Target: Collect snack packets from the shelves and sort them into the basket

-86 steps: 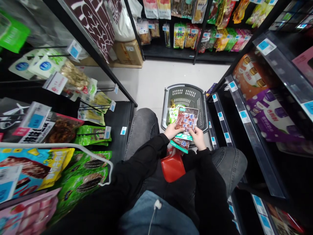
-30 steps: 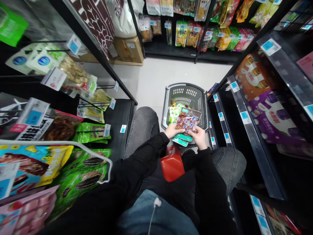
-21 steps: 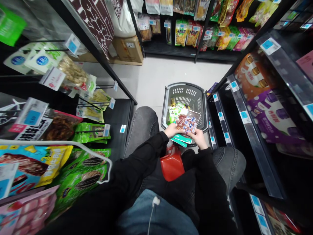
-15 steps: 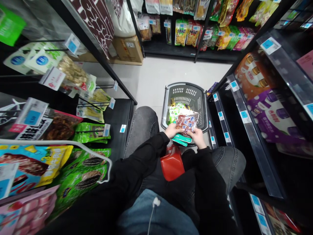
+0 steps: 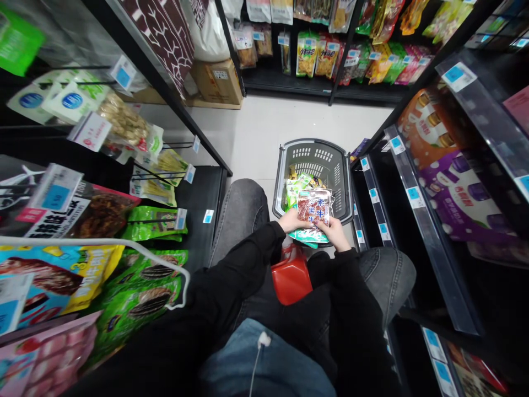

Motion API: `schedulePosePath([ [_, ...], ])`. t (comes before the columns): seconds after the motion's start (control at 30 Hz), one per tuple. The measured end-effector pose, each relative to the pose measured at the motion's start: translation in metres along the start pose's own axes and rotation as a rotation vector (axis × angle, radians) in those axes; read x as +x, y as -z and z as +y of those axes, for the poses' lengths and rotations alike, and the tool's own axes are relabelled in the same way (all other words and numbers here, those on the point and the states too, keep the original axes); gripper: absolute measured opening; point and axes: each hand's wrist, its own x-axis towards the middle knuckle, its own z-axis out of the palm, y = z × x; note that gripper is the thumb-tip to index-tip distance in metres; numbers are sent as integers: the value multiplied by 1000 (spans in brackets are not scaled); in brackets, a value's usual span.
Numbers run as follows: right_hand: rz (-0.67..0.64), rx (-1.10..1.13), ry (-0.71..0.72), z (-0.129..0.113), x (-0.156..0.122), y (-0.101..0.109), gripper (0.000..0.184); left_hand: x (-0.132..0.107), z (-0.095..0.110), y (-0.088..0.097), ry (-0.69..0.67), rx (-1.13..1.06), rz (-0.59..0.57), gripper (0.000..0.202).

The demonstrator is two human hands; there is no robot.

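Your left hand (image 5: 291, 221) and right hand (image 5: 336, 232) both pinched the packets (image 5: 313, 205); the basket (image 5: 313, 156) sat at twelve o'clock.

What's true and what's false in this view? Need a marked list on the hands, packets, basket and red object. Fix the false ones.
1. The left hand and the right hand both grip the held packets. True.
2. The held packets lie flat on the floor. False: they are up in both hands.
3. Green-and-white packets lie in the basket. True.
4. The basket is bright yellow. False: it is dark grey.
5. A red object shows below the hands in the view. True.
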Motion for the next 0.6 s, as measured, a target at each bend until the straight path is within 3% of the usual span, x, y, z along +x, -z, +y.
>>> schedulePosePath([
  [0.23, 84, -32, 0, -3, 2, -9, 39, -2, 1, -5, 51, 74, 147, 45],
  [0.33, 137, 13, -16, -2, 5, -6, 39, -2, 5, -4, 71, 83, 147, 42],
  [0.47, 353, -5, -67, 21, 9, 38, 46, 1, 6, 6, -63, 40, 251, 40],
  [0.53, 491, -177, -201, 41, 10, 67, 37, 3, 5, 11, -191, -6, 338, 55],
  [0.6, 495, -328, -315, 59, 10, 86, 23, 4, 4, 12, -260, -71, 377, 76],
])
